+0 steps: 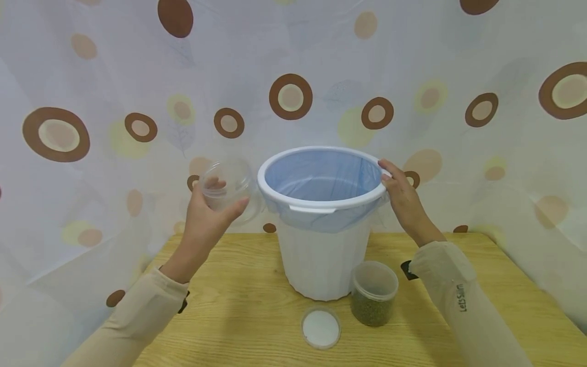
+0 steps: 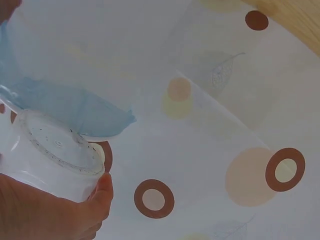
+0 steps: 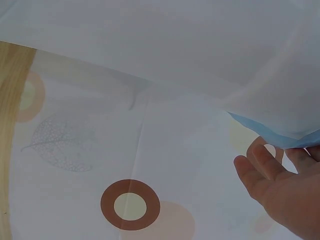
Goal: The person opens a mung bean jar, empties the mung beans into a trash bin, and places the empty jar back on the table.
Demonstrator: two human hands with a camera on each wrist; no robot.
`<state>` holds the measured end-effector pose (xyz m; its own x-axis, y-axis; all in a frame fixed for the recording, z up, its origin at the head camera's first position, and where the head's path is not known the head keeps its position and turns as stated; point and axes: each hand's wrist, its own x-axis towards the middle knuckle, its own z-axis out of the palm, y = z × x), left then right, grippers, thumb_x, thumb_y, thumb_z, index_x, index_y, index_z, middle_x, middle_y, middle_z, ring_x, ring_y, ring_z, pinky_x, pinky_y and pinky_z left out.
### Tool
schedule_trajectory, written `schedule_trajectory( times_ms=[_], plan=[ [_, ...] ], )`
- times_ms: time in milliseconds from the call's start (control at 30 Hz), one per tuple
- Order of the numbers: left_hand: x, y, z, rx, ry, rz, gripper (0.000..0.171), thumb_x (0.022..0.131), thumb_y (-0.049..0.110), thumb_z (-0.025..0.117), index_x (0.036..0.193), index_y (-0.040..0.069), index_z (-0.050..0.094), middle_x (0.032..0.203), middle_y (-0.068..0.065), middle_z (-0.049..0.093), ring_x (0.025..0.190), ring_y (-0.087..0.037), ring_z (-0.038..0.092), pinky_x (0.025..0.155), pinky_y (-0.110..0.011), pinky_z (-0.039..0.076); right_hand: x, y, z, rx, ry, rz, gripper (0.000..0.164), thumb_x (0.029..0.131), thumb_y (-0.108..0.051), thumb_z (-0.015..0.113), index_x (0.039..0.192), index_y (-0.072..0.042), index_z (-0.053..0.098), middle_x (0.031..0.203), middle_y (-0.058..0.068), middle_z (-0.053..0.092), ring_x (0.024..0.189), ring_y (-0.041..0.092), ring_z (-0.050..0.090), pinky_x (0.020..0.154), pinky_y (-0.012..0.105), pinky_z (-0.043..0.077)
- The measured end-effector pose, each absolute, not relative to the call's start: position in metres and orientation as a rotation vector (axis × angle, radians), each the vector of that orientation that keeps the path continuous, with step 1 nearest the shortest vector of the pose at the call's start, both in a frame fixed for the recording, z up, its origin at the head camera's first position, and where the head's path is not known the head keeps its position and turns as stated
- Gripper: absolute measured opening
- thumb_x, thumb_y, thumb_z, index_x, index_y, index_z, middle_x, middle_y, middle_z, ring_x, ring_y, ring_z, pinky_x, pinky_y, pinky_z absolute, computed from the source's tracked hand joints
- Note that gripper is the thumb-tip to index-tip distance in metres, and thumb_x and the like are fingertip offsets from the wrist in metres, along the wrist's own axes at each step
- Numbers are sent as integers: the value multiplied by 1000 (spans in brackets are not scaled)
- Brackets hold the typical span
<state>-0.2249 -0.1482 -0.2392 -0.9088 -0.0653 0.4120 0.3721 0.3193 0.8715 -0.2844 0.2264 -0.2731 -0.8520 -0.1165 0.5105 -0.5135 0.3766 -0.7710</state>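
Observation:
My left hand [image 1: 206, 219] grips a clear plastic jar [image 1: 234, 178], tilted beside the left rim of a white trash bin [image 1: 321, 255]. Dark specks show on the jar's base in the left wrist view, where the thumb and fingers wrap its side. A blue bag [image 1: 321, 183] lines the bin and folds out over its top. At the bin's right rim, my right hand [image 1: 405, 201] holds the edge with its fingertips. In the right wrist view, the other fingers [image 3: 255, 175] spread loosely below the blue bag edge.
On the wooden table [image 1: 229, 306], a second clear jar [image 1: 373, 306], partly filled with greenish bits, stands by the bin's front right. A round white lid [image 1: 321, 330] lies in front of the bin. Behind hangs a spotted curtain [image 1: 321, 61].

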Motion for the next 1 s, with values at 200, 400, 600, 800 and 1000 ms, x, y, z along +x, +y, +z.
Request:
schedule_trajectory(
  times_ms=[200, 400, 600, 800, 1000],
  plan=[
    [-224, -153, -255, -273, -2234, -1673, 79, 82, 24, 77, 142, 8, 29, 140, -10, 40, 125, -26, 41, 97, -43, 41, -285, 227, -274, 538, -2279, 1449, 57, 102, -40, 30, 153, -15, 24, 154, 16, 26, 130, 38, 32, 107, 63, 20],
    [-226, -153, -270, -211, -2282, -1687, 84, 79, 21, 79, 143, 8, 26, 140, -10, 41, 125, -26, 40, 97, -43, 42, -286, 229, -273, 546, -2292, 1436, 56, 103, -40, 28, 153, -17, 22, 154, 15, 25, 131, 38, 31, 107, 64, 20],
    [-229, -148, -288, -213, -2324, -1684, 87, 76, 17, 81, 143, 10, 26, 138, -10, 42, 126, -27, 40, 99, -45, 41, -287, 229, -270, 540, -2288, 1431, 54, 103, -38, 29, 153, -18, 23, 154, 13, 26, 132, 36, 31, 108, 64, 20],
    [-230, -144, -305, -209, -2342, -1695, 86, 74, 19, 84, 142, 12, 30, 141, -6, 42, 130, -27, 38, 101, -47, 39, -288, 229, -273, 527, -2300, 1451, 54, 103, -38, 28, 153, -18, 23, 154, 13, 26, 132, 35, 31, 108, 63, 20],
    [-229, -144, -315, -209, -2367, -1688, 84, 74, 22, 84, 140, 13, 32, 142, -3, 42, 130, -25, 37, 103, -48, 35, -286, 228, -274, 534, -2287, 1447, 54, 103, -38, 29, 153, -19, 24, 154, 13, 27, 131, 36, 33, 108, 62, 20]
  ],
)
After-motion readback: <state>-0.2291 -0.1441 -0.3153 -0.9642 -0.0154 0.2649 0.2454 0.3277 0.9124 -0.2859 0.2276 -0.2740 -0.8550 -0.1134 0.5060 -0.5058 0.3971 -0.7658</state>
